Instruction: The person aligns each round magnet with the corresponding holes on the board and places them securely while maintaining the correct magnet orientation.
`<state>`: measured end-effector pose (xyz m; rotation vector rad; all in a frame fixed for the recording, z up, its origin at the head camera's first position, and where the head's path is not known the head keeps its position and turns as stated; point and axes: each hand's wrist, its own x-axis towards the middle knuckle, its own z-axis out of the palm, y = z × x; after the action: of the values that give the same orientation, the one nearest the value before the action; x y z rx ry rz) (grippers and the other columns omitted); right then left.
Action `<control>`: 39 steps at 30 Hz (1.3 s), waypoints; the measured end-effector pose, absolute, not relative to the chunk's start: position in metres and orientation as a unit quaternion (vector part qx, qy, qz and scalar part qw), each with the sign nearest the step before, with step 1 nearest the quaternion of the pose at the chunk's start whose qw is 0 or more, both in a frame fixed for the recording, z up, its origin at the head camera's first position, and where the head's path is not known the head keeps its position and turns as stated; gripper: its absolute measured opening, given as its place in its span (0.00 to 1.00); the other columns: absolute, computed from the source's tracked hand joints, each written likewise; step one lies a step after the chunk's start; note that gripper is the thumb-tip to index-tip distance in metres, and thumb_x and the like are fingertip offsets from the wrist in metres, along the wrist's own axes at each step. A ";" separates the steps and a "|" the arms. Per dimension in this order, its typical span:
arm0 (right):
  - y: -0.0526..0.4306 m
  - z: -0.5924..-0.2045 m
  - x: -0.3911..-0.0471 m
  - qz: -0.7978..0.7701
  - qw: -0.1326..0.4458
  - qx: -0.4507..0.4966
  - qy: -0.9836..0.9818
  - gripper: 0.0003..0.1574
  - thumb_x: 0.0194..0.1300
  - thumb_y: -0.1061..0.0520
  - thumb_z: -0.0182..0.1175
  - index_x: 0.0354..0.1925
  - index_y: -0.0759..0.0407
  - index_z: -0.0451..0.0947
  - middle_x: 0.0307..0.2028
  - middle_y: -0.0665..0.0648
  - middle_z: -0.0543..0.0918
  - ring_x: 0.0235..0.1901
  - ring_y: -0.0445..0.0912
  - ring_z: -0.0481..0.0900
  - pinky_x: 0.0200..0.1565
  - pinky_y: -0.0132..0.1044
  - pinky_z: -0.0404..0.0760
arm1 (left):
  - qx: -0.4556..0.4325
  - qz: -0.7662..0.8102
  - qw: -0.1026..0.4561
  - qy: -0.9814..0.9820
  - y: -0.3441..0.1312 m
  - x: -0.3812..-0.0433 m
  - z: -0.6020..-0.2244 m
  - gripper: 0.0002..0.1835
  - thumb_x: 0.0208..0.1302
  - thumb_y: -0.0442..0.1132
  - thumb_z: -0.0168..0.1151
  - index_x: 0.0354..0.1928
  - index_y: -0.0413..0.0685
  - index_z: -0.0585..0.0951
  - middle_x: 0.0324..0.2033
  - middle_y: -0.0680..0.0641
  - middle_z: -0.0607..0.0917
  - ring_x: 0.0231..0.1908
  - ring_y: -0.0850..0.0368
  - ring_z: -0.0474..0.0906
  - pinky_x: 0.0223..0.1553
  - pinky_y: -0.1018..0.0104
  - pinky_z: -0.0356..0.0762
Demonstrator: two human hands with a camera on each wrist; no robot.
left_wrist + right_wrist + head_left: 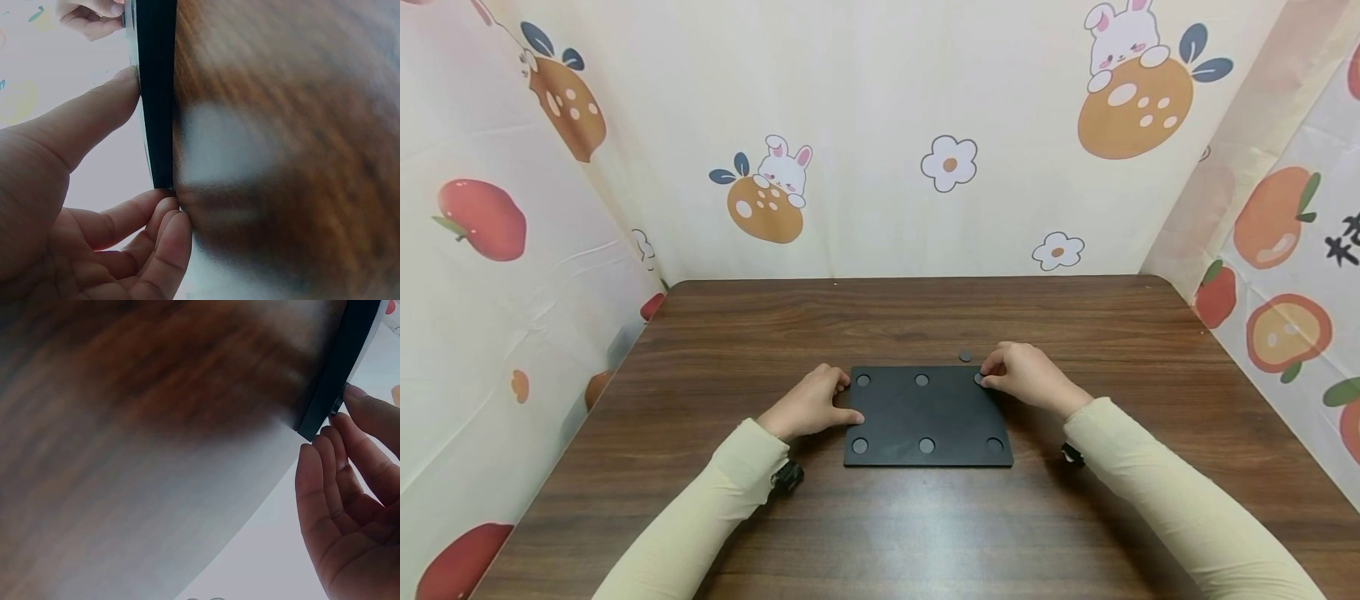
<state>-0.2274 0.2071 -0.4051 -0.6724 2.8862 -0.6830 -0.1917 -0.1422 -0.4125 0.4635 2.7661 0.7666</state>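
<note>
A flat black rectangular board with several round recesses along its near and far sides lies on the table. My left hand holds its left side, thumb on the top face and curled fingers at the far-left corner. At the far-right corner, my right hand pinches a small dark disc between thumb and forefinger, over the recess there. In the right wrist view the disc is mostly covered by the fingertips. Another small dark disc lies on the table just beyond the board's far edge.
The brown wood-grain table reaches back to a patterned curtain, with more printed cloth at both sides. Several recesses look grey inside; the near-right recess looks darker. A black wrist device sits under the left cuff.
</note>
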 end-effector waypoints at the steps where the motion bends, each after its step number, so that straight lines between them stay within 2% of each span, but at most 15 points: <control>1: 0.207 -0.405 -0.228 -0.225 0.051 -0.220 0.948 0.05 0.60 0.58 0.69 0.36 0.57 0.87 0.36 0.53 0.82 0.31 0.42 0.78 0.35 0.39 0.78 | 0.158 0.262 0.117 0.945 -0.142 -0.192 -0.413 0.34 0.52 0.51 0.76 0.55 0.36 0.78 0.49 0.42 0.78 0.49 0.51 0.75 0.54 0.55 0.75; 13: 0.208 -0.406 -0.229 -0.229 0.056 -0.218 0.947 0.05 0.61 0.58 0.68 0.37 0.57 0.87 0.41 0.57 0.85 0.36 0.46 0.82 0.38 0.42 0.80 | 0.160 0.264 0.118 0.944 -0.142 -0.191 -0.412 0.34 0.53 0.51 0.76 0.56 0.36 0.77 0.50 0.41 0.78 0.49 0.51 0.75 0.53 0.55 0.76; 22: 0.208 -0.404 -0.228 -0.226 0.053 -0.221 0.947 0.06 0.60 0.58 0.68 0.37 0.57 0.87 0.37 0.54 0.83 0.32 0.42 0.78 0.36 0.39 0.78 | 0.163 0.263 0.118 0.944 -0.142 -0.191 -0.411 0.34 0.53 0.51 0.75 0.56 0.36 0.77 0.50 0.41 0.78 0.49 0.51 0.75 0.53 0.55 0.76; 39: 0.207 -0.405 -0.230 -0.225 0.058 -0.220 0.947 0.06 0.61 0.58 0.68 0.37 0.57 0.87 0.40 0.56 0.85 0.36 0.45 0.82 0.39 0.44 0.80 | 0.160 0.263 0.119 0.944 -0.142 -0.191 -0.412 0.34 0.53 0.51 0.75 0.56 0.36 0.77 0.50 0.41 0.78 0.49 0.51 0.75 0.54 0.54 0.76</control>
<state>-0.2295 0.2068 -0.4047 -0.6663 2.8706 -0.6814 -0.1915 -0.1424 -0.4121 0.4683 2.7590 0.7701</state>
